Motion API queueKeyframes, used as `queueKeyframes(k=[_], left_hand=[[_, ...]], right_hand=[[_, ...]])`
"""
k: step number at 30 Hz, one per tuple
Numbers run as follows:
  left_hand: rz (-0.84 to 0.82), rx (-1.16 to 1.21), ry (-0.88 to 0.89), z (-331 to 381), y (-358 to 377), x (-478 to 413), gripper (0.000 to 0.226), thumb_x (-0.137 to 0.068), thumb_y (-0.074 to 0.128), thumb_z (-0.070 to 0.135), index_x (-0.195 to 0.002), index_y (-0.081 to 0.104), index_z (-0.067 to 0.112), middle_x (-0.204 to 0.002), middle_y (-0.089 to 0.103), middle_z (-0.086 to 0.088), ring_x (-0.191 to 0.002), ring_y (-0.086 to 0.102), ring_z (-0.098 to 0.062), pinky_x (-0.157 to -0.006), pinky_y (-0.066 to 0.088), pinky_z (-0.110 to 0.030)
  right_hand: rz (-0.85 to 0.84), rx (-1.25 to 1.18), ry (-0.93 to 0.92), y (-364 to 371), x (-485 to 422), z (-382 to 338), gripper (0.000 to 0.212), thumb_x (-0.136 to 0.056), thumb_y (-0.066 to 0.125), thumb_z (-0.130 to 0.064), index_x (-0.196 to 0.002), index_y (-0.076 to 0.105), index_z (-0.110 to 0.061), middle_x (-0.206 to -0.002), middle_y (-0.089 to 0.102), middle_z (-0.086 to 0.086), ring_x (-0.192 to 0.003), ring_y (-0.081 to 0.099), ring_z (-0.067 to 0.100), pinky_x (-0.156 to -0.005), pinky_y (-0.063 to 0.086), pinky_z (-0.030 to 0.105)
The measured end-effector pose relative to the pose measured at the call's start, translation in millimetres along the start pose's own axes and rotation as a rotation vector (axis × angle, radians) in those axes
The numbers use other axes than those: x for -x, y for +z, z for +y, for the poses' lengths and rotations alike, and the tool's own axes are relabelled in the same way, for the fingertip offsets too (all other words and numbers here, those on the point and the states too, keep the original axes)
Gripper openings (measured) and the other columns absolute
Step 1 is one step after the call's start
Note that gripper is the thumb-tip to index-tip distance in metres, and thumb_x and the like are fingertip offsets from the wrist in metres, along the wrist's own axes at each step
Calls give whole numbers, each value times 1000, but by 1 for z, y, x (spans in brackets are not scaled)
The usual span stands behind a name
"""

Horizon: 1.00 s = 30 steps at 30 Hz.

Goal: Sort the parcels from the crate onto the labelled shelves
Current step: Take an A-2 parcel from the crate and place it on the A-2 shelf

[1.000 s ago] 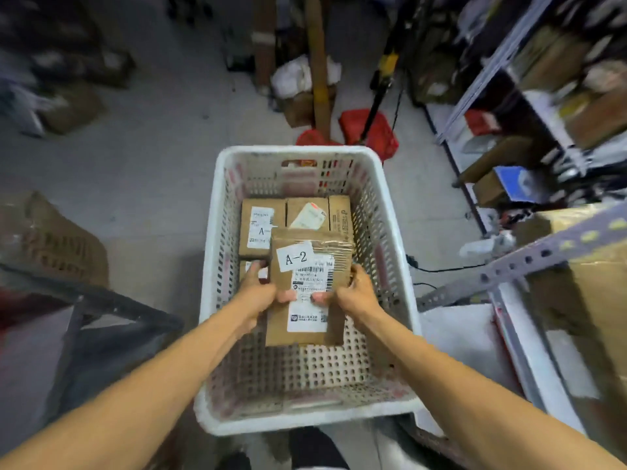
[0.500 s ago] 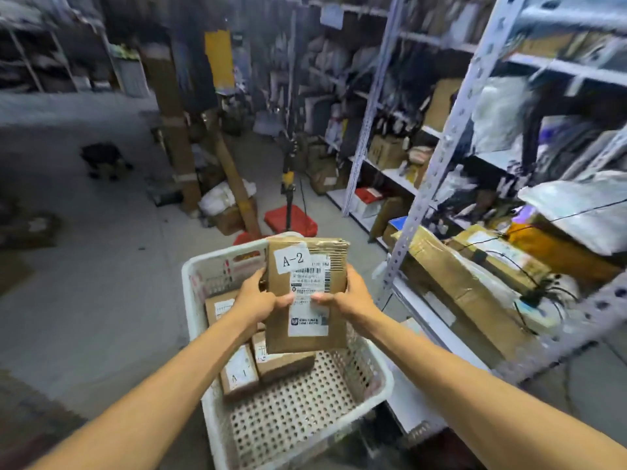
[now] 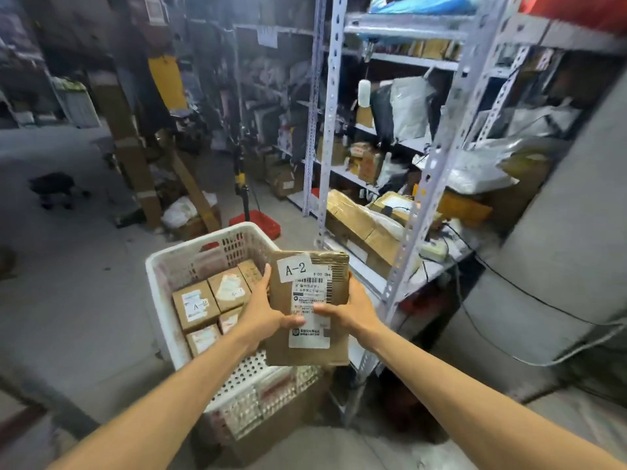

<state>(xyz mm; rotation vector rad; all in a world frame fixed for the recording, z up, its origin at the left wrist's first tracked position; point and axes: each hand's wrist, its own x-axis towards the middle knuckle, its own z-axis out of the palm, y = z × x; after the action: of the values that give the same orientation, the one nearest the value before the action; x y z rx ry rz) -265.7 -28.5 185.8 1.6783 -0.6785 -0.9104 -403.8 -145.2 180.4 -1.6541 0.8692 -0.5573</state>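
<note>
Here the left hand (image 3: pixel 268 312) gripped the left long edge of the A-2 parcel (image 3: pixel 308 308), thumb laid across its lower face, and the right hand (image 3: pixel 353 312) gripped the right long edge, thumb on the shipping label (image 3: pixel 310 308). The parcel was held clear of the crate (image 3: pixel 163 283), above its right-hand rim, long axis upright and label face toward the camera. The white tag (image 3: pixel 294 269) at the upper left corner read A-2. Further parcels (image 3: pixel 195 305) lay along the far left of the crate floor; one tag appeared to read A-2, the others were too blurred to read. The shelving (image 3: pixel 437 184) stood to the right of the parcel and beyond it, so the right hand was judged the nearer. No shelf label could be read; the A-2 bay could not be identified.
</note>
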Motion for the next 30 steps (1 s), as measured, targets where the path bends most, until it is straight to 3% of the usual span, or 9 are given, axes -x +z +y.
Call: queueKeyframes(k=[3, 7, 9, 13, 18, 20, 23, 26, 30], left_hand=[[-8, -47, 1, -4, 38, 37, 126, -49, 92, 7, -151, 21, 26, -135, 54, -4, -119, 52, -19, -96, 49, -38], [-20, -84, 41, 0, 94, 71, 120, -40, 95, 31, -145, 36, 30, -120, 62, 0, -109, 59, -18, -92, 51, -40], [-85, -73, 49, 6, 130, 85, 117, -41, 95, 31, -143, 37, 32, -111, 66, 3, -101, 63, -15, -84, 54, -37], [-273, 111, 82, 14, 210, 109, 109, -45, 91, 9, -141, 42, 23, -104, 66, 8, -91, 66, -6, -63, 58, -25], [-578, 131, 119, 53, 309, 128, 106, -55, 88, 6, -144, 34, 28, -117, 66, -5, -105, 65, -23, -88, 55, -46], [-678, 84, 196, 70, 342, 129, 108, -49, 91, 12, -141, 36, 28, -124, 60, -8, -111, 61, -26, -91, 53, -47], [-861, 85, 272, 93, 398, 127, 87, -61, 84, 0, -127, 42, 40, -116, 64, 1, -109, 62, -22, -76, 59, -30], [-1023, 139, 279, 117, 449, 132, 81, -61, 81, -1, -116, 45, 46, -107, 68, 6, -104, 65, -23, -71, 59, -34], [-1282, 182, 327, 160, 514, 143, 99, -61, 77, -12, -140, 35, 31, -109, 70, -3, -98, 69, -21, -67, 58, -28]], right_hand=[[88, 53, 22, -38, 47, 16, 75, -58, 89, -30, -121, 49, -24, -109, 65, -10, -100, 61, 7, -86, 50, 27], [265, 141, 69, -98, 104, 34, 70, -52, 82, -59, -114, 60, -34, -105, 69, -16, -100, 63, 5, -93, 51, 38], [359, 203, 91, -129, 135, 40, 79, -56, 78, -63, -127, 53, -38, -114, 67, -15, -106, 61, 8, -95, 49, 41], [528, 176, 45, -184, 192, 54, 86, -65, 79, -52, -140, 40, -37, -116, 67, -13, -106, 63, 9, -94, 51, 42], [717, 4, -14, -261, 249, 55, 75, -75, 79, -25, -138, 41, -39, -108, 71, -11, -100, 67, 12, -90, 53, 45], [715, 27, 0, -292, 269, 48, 86, -76, 77, -18, -144, 29, -38, -116, 66, -11, -107, 63, 10, -94, 52, 40], [683, 71, 5, -336, 298, 36, 119, -69, 79, 3, -150, -1, -32, -136, 45, -4, -126, 47, 9, -99, 46, 27], [838, 192, 76, -373, 322, 16, 126, -67, 80, 3, -150, -8, -31, -138, 30, 2, -128, 36, 17, -107, 35, 29], [1050, 221, 109, -416, 352, -9, 123, -68, 81, 0, -152, -6, -25, -142, 41, 5, -129, 43, 18, -110, 37, 38]])
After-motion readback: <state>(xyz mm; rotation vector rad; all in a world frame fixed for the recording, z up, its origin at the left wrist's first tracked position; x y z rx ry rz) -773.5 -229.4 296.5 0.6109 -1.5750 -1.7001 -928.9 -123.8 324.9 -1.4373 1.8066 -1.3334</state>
